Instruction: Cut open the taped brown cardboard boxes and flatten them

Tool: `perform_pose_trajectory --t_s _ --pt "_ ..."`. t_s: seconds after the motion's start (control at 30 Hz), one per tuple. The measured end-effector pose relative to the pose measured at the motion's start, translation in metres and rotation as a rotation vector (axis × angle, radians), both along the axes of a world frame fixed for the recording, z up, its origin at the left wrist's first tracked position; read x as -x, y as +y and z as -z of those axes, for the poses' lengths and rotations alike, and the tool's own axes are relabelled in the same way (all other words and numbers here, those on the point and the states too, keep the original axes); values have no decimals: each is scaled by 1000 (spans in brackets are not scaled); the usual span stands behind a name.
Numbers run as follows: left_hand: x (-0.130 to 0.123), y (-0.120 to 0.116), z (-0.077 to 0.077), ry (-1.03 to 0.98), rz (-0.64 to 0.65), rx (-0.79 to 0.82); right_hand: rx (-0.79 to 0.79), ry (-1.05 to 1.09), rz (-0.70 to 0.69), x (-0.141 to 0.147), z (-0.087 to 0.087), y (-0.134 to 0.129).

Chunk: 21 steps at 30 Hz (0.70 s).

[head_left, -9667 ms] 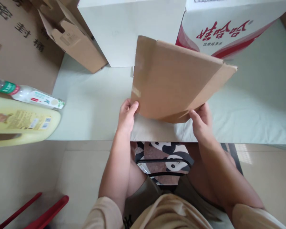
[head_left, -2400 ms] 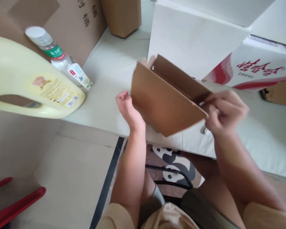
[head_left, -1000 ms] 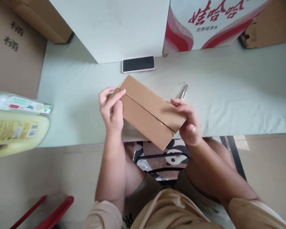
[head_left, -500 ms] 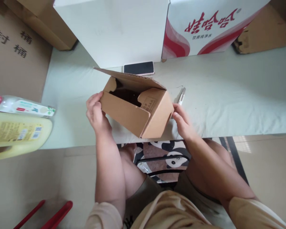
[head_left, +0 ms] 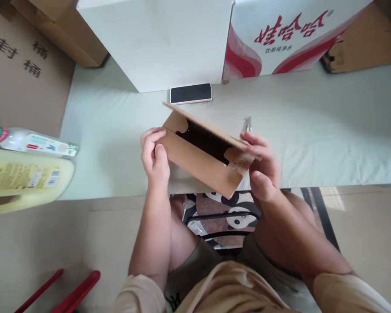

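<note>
A small brown cardboard box (head_left: 198, 167) is tilted above the front edge of the table, its lid flap raised and its dark inside showing. My left hand (head_left: 155, 154) grips the box's left end, thumb on the front panel. At the right end, my right hand (head_left: 263, 167) holds the box by its corner and the end of the lid, slightly blurred. Partly hidden behind my right fingers, a slim silvery tool (head_left: 248, 124) lies on the cloth. A phone (head_left: 191, 93) with a dark screen rests behind the box.
Along the back of the cloth-covered table (head_left: 313, 130) stand a large white box (head_left: 169, 43) and a red-and-white printed carton (head_left: 280, 43). On the left are a clear bottle (head_left: 42, 142), a yellow jug (head_left: 29, 176) and a big carton (head_left: 29, 91). Another cardboard piece (head_left: 368, 48) is back right.
The box has shifted right and turned, with its lid leaning further over the opening. My left hand moved right with it, and my right hand came up onto the lid's right end.
</note>
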<state>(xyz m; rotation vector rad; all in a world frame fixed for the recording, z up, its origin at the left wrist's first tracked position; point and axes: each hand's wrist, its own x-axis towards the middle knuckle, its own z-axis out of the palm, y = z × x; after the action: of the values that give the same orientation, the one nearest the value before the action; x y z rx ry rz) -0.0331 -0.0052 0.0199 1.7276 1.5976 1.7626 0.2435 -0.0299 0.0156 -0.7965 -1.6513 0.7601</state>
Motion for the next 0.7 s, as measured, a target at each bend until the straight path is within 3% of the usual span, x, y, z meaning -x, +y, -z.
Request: perform_pose_trajectory --t_s 0.17,0.47,0.7 --pt "-9 -6 4 -64 -77 -27 -156 18 0 6 -6 0" --pt "-15 -8 -7 160 -110 -76 -202 22 85 11 3 6" --pt "-18 0 -11 183 14 -174 -188 26 97 10 8 10"
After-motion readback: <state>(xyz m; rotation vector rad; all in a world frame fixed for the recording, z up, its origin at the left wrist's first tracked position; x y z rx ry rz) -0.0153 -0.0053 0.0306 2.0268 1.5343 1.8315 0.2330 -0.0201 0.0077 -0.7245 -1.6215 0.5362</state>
